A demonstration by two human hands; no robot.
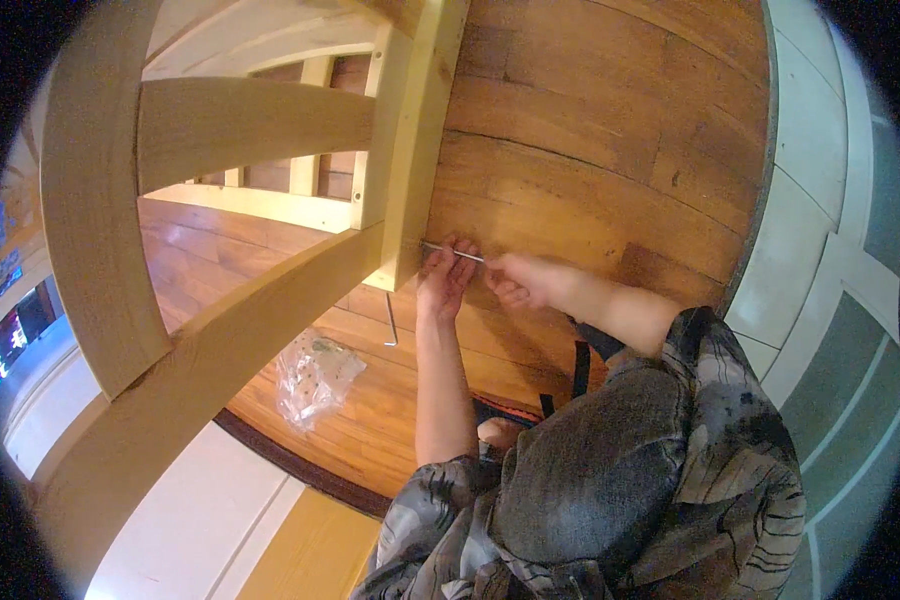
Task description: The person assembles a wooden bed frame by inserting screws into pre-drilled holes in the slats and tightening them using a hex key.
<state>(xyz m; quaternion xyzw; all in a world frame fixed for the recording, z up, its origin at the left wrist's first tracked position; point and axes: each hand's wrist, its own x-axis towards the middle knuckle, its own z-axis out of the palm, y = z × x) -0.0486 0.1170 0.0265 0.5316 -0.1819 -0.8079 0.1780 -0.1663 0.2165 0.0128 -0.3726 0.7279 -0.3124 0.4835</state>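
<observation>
A thin silvery metal rod (468, 256) runs sideways toward a pale wooden post (412, 180); its far tip is at the post's side face. My left hand (448, 285) is palm up beside the post, its curled fingers steadying the rod. My right hand (520, 280) is closed at the rod's right end, so I cannot see whether there is a handle. The post joins a slatted wooden frame with a curved rail (260, 290). Below the post, an L-shaped hex key (391, 320) lies on the floor.
A clear plastic bag (315, 378) with small parts lies on the wooden floor (590, 130), left of my left forearm. Large frame boards (100, 200) rise on the left. White panels (805, 130) border the floor on the right. My bent knee (590, 460) is close below my hands.
</observation>
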